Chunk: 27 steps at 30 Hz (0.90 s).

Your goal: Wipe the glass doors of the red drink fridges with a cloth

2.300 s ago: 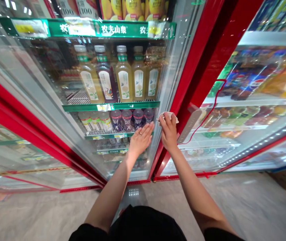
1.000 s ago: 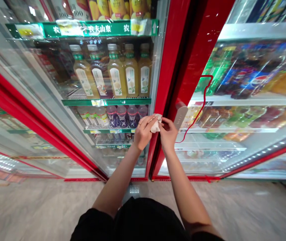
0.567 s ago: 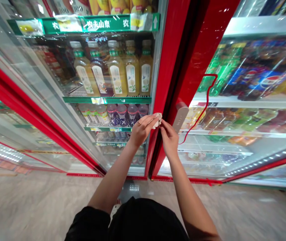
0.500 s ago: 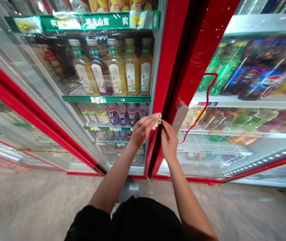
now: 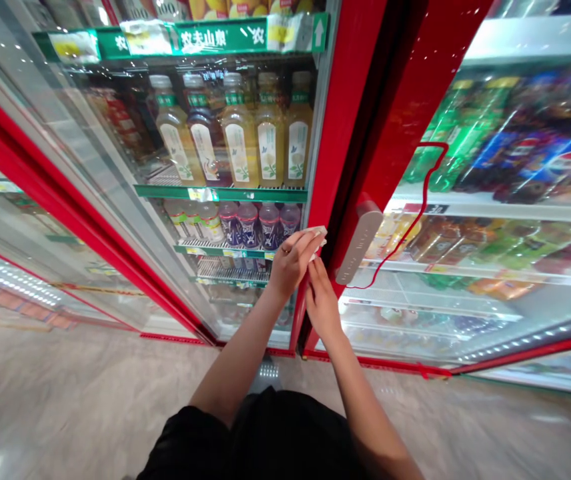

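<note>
My left hand (image 5: 291, 259), with a ring on one finger, is closed on a crumpled white tissue (image 5: 320, 233) against the red door frame (image 5: 338, 127) of the left drinks cooler. Just below it, my right hand (image 5: 323, 303) has its fingers stretched upward; the fingertips reach the frame near the tissue's lower edge. Whether they touch the tissue I cannot tell. Close by on the right, a grey door handle (image 5: 359, 248) sits on the neighbouring cooler's red frame, apart from both hands.
Behind the left glass door, juice bottles (image 5: 238, 143) and purple-labelled bottles (image 5: 249, 225) stand on shelves. A red cord (image 5: 423, 200) hangs across the right door, before soda bottles (image 5: 465, 140). Grey floor (image 5: 90, 400) lies below.
My right hand has moved down and left, off its place beside the tissue, and its fingers have straightened. My left hand stays at the frame with the tissue. The view has shifted slightly.
</note>
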Each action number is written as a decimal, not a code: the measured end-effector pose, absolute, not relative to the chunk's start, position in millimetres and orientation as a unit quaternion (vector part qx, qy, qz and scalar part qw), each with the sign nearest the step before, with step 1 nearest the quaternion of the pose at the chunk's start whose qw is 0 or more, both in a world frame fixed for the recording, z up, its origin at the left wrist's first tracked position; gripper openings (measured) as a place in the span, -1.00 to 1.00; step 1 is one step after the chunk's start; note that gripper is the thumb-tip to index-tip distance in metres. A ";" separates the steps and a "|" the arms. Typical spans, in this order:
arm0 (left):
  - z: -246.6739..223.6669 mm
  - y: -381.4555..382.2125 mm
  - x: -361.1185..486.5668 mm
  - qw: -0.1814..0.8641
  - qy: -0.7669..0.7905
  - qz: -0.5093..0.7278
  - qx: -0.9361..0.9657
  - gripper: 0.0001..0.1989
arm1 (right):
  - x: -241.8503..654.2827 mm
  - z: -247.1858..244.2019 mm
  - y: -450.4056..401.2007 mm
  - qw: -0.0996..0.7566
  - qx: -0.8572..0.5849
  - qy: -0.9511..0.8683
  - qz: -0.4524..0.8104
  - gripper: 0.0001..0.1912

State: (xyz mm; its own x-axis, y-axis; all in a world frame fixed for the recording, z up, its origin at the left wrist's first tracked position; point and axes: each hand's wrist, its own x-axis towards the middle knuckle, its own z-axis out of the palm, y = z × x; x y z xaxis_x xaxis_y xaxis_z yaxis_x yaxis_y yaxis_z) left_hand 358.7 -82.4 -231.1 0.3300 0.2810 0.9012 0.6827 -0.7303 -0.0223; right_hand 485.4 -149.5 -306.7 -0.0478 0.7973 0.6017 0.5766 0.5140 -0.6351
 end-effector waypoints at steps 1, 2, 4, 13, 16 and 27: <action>-237.2 -83.6 356.8 0.213 -0.305 -0.493 -0.786 -0.37 | 484.8 -308.6 -149.5 0.488 -0.478 -0.721 0.115 -0.18; -241.2 -83.9 354.9 0.223 -0.301 -0.494 -0.784 -0.38 | 484.2 -310.4 -149.2 0.481 -0.477 -0.726 0.118 -0.18; -241.9 -82.2 351.7 0.244 -0.286 -0.491 -0.786 -0.41 | 483.2 -313.0 -148.2 0.471 -0.479 -0.730 0.121 -0.17; -241.0 -80.8 346.0 0.243 -0.339 -0.513 -0.750 -0.48 | 488.0 -311.6 -146.1 0.456 -0.478 -0.740 0.127 -0.15; -242.8 -78.4 340.9 0.230 -0.326 -0.485 -0.778 -0.47 | 489.2 -313.0 -144.8 0.455 -0.475 -0.743 0.125 -0.13; -196.6 -72.8 307.5 0.214 -0.284 -0.287 -0.890 -0.60 | 499.4 -312.6 -142.9 0.437 -0.459 -0.763 0.130 -0.06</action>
State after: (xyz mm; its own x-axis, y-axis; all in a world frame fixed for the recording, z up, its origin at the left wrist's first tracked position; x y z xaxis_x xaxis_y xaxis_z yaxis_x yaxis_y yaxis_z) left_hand 307.5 -72.8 -196.6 0.6747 0.3818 0.6317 0.6272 -0.7477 -0.2180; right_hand 499.4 -142.9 -312.6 -0.1972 0.8132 0.5476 0.5860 0.5456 -0.5992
